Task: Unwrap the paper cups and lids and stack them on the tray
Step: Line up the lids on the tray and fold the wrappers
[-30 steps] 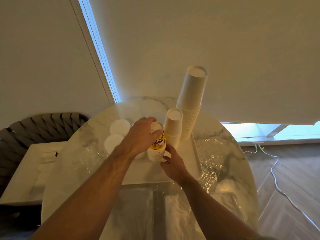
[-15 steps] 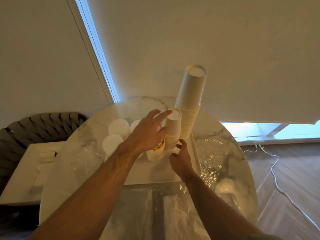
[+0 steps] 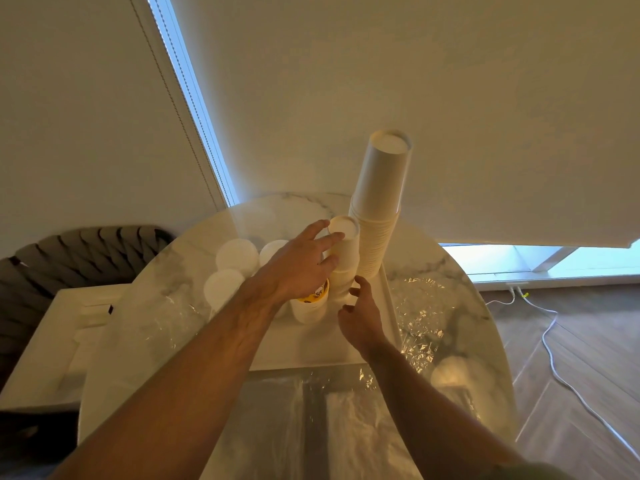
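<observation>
Left hand: the left hand (image 3: pixel 298 268) is stretched out over the tray with fingers straight and spread; the fingertips (image 3: pixel 337 235) touch the upper rim of the short cup stack, gripping nothing.
Right hand: the right hand (image 3: pixel 360 315) hovers low beside the foot of the short cup stack, fingers loosely curled and apart, holding nothing; whether a fingertip touches the cups cannot be told.
Short cup stack: the short cup stack (image 3: pixel 344 258) stands upside down on the tray, its lower part hidden behind both hands.
Tall cup stack: the tall cup stack (image 3: pixel 381 209) stands upside down just beside it, on the far right part of the tray.
Yellow-labelled cup: the yellow-labelled cup (image 3: pixel 311 303) sits under the left palm; most of it is covered and its print cannot be read.
Lids: white lids (image 3: pixel 237 256) lie left of the hand; one is half hidden behind the wrist, and whether they rest on the tray or the worktop is unclear.
Tray: the white tray (image 3: pixel 389 306) lies on the round marble worktop (image 3: pixel 450 271), its left edge hidden by the forearm.
Wrap: clear plastic wrap (image 3: pixel 419 317) lies crumpled right of the tray, and more spreads along the near edge, blurred by glare.
Cable: a white cable (image 3: pixel 554 362) runs across the floor, cut off at the picture's edge.
</observation>
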{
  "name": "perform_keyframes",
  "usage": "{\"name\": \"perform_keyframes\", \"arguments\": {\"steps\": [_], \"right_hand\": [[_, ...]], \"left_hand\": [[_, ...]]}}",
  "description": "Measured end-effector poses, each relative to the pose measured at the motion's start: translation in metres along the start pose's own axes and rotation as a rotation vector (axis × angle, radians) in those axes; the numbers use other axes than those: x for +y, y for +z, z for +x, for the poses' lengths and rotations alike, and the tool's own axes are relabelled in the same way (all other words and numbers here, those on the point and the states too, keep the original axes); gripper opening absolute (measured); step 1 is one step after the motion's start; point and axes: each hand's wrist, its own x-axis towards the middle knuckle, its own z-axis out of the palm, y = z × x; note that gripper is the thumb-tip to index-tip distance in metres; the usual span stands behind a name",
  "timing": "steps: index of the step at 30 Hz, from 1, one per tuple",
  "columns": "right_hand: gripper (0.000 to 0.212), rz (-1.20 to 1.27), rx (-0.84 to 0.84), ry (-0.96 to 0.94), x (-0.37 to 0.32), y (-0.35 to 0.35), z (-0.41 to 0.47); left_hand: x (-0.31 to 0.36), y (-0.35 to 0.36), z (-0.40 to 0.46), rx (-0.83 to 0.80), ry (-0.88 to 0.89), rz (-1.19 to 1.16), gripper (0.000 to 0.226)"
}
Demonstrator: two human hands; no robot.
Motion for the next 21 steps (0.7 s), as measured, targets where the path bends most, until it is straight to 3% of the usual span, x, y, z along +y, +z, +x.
{"name": "perform_keyframes", "arguments": {"steps": [6,17,21], "right_hand": [[0.067,-0.064,-0.016,0.056,0.005,0.002,0.002],[0.046,-0.165,-0.096,0.047,0.009,0.013,-0.005],[0.048,-0.184,-0.117,0.031,0.008,0.012,-0.007]], "left_hand": [[-0.012,-0.002,-0.003,-0.04,-0.043,0.09,0.09],[-0.016,0.003,-0.005,0.071,-0.036,0.013,0.085],[-0.017,0.004,-0.004,0.078,-0.034,0.022,0.086]]}}
